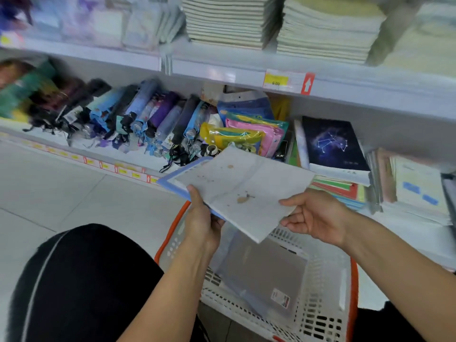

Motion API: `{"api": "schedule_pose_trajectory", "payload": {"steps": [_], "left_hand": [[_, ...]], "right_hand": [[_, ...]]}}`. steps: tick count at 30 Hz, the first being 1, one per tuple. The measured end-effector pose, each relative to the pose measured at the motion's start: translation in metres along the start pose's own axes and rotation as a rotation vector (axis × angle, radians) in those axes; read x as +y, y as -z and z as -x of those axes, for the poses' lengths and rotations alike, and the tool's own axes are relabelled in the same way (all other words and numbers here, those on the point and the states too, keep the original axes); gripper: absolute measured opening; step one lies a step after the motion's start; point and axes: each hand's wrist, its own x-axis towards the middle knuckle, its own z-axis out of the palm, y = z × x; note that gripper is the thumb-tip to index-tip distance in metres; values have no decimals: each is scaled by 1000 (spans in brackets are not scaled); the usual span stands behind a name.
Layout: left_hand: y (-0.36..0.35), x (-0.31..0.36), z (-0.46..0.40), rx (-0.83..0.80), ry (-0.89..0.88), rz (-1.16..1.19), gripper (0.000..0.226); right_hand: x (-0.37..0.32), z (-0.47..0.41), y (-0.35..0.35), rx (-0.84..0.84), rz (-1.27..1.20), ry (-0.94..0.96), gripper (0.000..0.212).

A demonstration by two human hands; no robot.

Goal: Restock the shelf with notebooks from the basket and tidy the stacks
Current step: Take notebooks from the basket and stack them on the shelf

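Notebooks in hand: we hold a pale notebook [243, 191] lying on a blue-edged one [172, 180], both raised above the basket [320, 314] and in front of the lower shelf [123, 159].
Step, as we judge it: carrying this pair from the basket to a stack on the shelf.
Left hand: our left hand [203, 218] grips the near left corner of the pair, thumb on top of the pale cover, the other fingers hidden beneath the blue edge.
Right hand: our right hand [314, 213] meets the pale notebook's right corner; the thumb lies along the edge and the fingers curl loosely below it, so it looks more like a steadying touch than a firm pinch.
Doing it well: we should square the two notebooks against each other before setting them down, keep them flat, and lower them spine-aligned onto a matching pile.
Likely target: the stacks at the right of the lower shelf, where a dark constellation notebook [333, 144] tops a pile of coloured ones; which pile matches ours we cannot tell.
Still in basket: a grey wrapped notebook [266, 272] lies on the bottom, directly under our hands and apart from them.
Risk: the pale cover sits skewed over the blue one and could slide off if we tilt.
Upper shelf: cream notebook stacks [232, 21] stand well above our reach line.
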Motion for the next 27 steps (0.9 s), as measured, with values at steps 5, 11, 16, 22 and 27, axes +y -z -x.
{"api": "schedule_pose_trajectory", "payload": {"steps": [5, 11, 16, 22, 27], "left_hand": [[-5, 23, 14, 21, -153, -80, 28], [-10, 56, 46, -219, -521, -338, 44], [-69, 91, 56, -412, -723, -497, 37], [-184, 156, 33, -462, -698, -490, 22], [-222, 177, 20, -638, -529, -737, 33]], "right_hand": [[-9, 7, 4, -5, 240, 15, 34], [-46, 13, 27, 96, 411, 352, 104], [-79, 29, 19, -106, 243, 610, 55], [-150, 53, 27, 13, 47, 860, 40], [-206, 46, 35, 176, -233, 825, 29]]}}
